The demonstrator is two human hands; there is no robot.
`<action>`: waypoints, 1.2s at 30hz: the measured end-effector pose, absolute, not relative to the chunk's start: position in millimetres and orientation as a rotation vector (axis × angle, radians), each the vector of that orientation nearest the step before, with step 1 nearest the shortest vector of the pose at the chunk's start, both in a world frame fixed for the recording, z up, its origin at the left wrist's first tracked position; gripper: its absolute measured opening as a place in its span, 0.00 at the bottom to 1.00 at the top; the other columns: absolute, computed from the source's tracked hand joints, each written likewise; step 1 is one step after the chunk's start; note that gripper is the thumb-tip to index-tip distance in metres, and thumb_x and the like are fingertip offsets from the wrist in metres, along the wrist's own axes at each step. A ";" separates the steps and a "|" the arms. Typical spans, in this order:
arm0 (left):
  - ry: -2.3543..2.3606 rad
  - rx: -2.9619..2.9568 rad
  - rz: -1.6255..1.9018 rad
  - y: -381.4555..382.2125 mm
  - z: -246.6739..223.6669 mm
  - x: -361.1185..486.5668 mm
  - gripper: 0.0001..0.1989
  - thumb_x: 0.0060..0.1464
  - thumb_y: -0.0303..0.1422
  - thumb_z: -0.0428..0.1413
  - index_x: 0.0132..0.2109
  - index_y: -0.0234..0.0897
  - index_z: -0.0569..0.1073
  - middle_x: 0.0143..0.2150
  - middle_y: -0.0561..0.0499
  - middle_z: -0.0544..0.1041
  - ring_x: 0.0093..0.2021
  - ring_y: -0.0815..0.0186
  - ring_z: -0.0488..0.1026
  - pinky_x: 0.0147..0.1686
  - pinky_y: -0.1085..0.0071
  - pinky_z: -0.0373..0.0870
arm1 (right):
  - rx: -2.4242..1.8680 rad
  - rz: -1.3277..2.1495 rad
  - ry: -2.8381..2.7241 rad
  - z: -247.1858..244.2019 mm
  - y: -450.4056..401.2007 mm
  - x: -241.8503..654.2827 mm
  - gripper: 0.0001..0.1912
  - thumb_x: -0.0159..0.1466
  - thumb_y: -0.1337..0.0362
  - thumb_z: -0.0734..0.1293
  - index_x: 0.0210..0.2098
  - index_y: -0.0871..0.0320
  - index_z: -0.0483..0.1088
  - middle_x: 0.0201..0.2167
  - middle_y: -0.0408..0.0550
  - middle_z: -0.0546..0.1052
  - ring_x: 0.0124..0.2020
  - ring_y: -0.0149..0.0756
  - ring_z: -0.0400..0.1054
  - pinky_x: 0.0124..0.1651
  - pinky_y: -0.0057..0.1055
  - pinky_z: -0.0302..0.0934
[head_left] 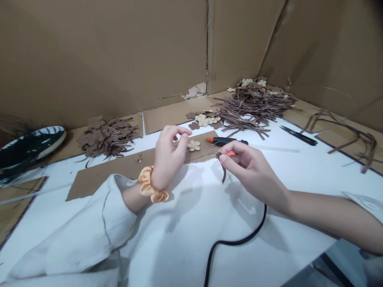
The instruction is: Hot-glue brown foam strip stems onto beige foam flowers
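Observation:
My right hand (249,171) pinches a thin brown strip (224,174) between thumb and fingertips; its lower end hangs over the white surface. Just left of it, my left hand (171,155) hovers with thumb and curled index finger apart and nothing visible between them. Beside those fingers a cream flower cutout (194,146) lies on a long brown cardboard piece (104,171). Behind my right fingers rests a black glue gun (229,141) with an orange tip, partly hidden by the hand.
Brown flower pieces (101,135) are heaped at left, near a dish (44,143). Cream and brown flowers (206,119) lie at the back, beside a large pile of strips (254,103). Black tweezers (299,135) and loose strips (356,131) are at right. A black cord (230,242) crosses the front.

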State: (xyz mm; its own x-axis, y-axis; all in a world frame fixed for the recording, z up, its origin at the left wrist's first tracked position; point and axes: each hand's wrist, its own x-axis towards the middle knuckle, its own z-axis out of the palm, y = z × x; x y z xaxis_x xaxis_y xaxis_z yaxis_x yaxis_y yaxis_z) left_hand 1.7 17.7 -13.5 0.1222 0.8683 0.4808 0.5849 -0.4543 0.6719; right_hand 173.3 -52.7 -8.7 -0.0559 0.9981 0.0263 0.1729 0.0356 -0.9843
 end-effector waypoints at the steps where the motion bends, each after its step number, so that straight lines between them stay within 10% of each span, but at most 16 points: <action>1: 1.492 2.113 1.145 27.2 -17.5 -1.8 0.10 0.56 0.29 0.48 0.38 0.34 0.74 0.38 0.48 0.75 0.38 0.64 0.68 0.44 0.68 0.64 | -1.296 1.101 -1.418 -8.2 -52.8 174.5 0.05 0.62 0.62 0.62 0.32 0.56 0.62 0.20 0.38 0.63 0.21 0.28 0.57 0.22 0.28 0.49; 10: 1.504 2.440 0.381 59.8 -46.5 -10.9 0.22 0.62 0.32 0.40 0.61 0.39 0.64 0.51 0.41 0.66 0.53 0.53 0.63 0.54 0.54 0.58 | -1.304 0.986 -1.532 -6.8 -51.5 178.0 0.04 0.62 0.64 0.62 0.30 0.57 0.64 0.22 0.38 0.61 0.23 0.27 0.52 0.25 0.27 0.49; 36: 1.015 1.846 0.750 13.8 -13.6 2.7 0.09 0.55 0.35 0.53 0.39 0.33 0.70 0.36 0.47 0.75 0.35 0.65 0.72 0.36 0.68 0.69 | -1.294 1.079 -1.698 -13.6 -32.1 188.7 0.05 0.61 0.64 0.63 0.31 0.59 0.66 0.24 0.40 0.65 0.22 0.27 0.54 0.25 0.26 0.50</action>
